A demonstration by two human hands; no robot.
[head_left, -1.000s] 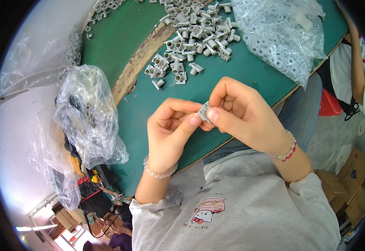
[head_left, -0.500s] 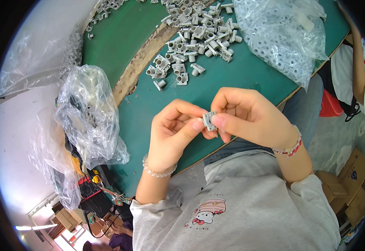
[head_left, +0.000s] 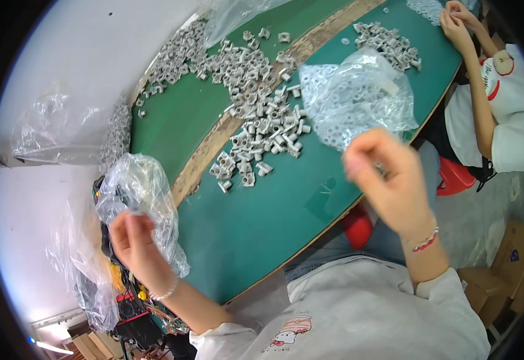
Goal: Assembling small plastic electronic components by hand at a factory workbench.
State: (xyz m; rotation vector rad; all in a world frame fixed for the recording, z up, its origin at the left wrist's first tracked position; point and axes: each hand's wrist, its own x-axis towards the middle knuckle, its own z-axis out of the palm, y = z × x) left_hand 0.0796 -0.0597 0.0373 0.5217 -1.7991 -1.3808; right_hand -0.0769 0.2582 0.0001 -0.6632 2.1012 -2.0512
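My left hand (head_left: 139,243) is over the clear plastic bag (head_left: 148,180) at the table's left side. Its thumb and fingers pinch a small grey plastic part (head_left: 134,212), blurred and mostly covered by the fingertips. Beside the near edge of a clear bag of pale, washer-like rings (head_left: 358,99) is my right hand (head_left: 391,180), smeared by motion. Its fingers are curled toward the thumb; whether anything lies between them cannot be made out. Loose grey plastic parts with short tubes (head_left: 268,129) are heaped on the green table (head_left: 256,234) between the hands.
A worn wooden strip (head_left: 205,147) crosses the table. More grey parts (head_left: 388,45) lie at the far right, near a co-worker's hands (head_left: 459,24). A red stool (head_left: 454,178) and cardboard boxes (head_left: 496,270) stand at the right.
My hands have separated from the grey part they both held. The left moved left to the clear bag; the right moved right and up toward the bag of rings. The view has shifted.
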